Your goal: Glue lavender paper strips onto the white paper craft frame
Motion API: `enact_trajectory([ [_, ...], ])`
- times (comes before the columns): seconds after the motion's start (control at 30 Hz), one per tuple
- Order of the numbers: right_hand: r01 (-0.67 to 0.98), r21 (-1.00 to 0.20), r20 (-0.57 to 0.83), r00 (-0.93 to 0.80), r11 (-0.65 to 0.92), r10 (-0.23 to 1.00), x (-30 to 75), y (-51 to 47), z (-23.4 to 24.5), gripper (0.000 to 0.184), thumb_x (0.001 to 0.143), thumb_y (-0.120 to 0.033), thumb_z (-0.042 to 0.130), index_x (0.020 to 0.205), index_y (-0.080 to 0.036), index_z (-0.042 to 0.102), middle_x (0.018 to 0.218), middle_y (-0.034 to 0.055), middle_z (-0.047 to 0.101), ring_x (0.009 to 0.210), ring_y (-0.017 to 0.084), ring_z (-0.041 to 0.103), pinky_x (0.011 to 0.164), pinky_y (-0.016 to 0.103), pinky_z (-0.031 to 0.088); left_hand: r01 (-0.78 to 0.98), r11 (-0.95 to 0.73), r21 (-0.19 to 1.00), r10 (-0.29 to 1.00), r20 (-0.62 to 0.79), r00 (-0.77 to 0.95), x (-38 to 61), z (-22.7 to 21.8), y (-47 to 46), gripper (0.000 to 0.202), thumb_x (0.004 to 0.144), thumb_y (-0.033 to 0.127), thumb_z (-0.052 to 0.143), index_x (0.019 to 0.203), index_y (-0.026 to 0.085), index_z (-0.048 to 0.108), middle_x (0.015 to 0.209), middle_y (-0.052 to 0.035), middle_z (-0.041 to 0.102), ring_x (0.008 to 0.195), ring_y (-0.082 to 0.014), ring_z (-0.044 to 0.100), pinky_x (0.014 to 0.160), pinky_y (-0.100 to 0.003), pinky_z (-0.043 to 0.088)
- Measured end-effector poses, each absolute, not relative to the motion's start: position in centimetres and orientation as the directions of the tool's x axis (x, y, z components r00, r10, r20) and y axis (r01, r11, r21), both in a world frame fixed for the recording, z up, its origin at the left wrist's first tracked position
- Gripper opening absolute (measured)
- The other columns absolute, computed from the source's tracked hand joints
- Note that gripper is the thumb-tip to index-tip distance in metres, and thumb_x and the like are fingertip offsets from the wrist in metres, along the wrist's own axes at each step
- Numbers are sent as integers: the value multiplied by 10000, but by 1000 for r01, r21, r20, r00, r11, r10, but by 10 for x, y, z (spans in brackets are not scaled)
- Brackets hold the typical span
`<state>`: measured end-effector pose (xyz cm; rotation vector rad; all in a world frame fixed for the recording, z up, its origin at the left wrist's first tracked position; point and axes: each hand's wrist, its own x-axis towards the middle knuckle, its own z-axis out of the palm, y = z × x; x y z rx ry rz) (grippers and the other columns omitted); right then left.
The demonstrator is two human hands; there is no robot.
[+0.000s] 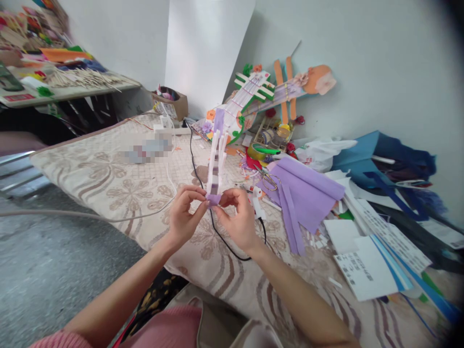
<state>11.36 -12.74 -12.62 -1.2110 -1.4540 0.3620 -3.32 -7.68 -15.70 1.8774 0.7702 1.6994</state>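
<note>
Both hands meet over a patterned beige mat (108,179). My left hand (184,212) and my right hand (237,217) pinch the lower end of a tall craft piece (216,154) made of white strips woven with purple strips. The piece stands nearly upright, its purple top reaching above the hands. Fingers of both hands are closed on its purple bottom edge. A black cable (195,169) runs across the mat under the hands.
Purple foam sheets (304,193) and scissors (268,180) lie to the right, with white papers (366,266) and blue fabric (384,154) beyond. A colourful craft figure (275,92) leans on the wall. A cardboard box (172,101) and a cluttered table (54,77) sit at the left.
</note>
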Motion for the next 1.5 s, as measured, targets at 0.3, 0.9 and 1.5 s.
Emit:
enact_trajectory([
  [0.3, 471, -787, 536, 202, 398, 820, 115, -126, -126, 246, 841, -243, 696, 1016, -249, 522, 828, -19, 648, 748, 148, 644, 709, 308, 549, 63, -702, 710, 713, 700, 53, -30, -161, -78, 113, 864, 154, 692, 888, 208, 596, 965, -49, 621, 920, -168, 618, 778, -321, 521],
  [0.9, 469, -761, 566, 144, 448, 812, 119, -122, -118, 135, 917, -255, 598, 1031, -246, 526, 829, -8, 650, 759, 146, 646, 705, 298, 546, -23, -681, 732, 733, 680, -16, -23, -159, -79, 191, 870, 157, 663, 1035, 229, 599, 958, -20, 614, 884, -126, 636, 775, -274, 601],
  [1.5, 417, -793, 528, 106, 444, 842, 124, -123, -118, 120, 976, -300, 538, 1080, -239, 541, 915, 20, 670, 805, 153, 677, 722, 304, 545, 73, -643, 763, 765, 644, 12, -26, -151, -78, 108, 893, 195, 667, 983, 214, 611, 946, -19, 603, 873, -125, 601, 753, -253, 573],
])
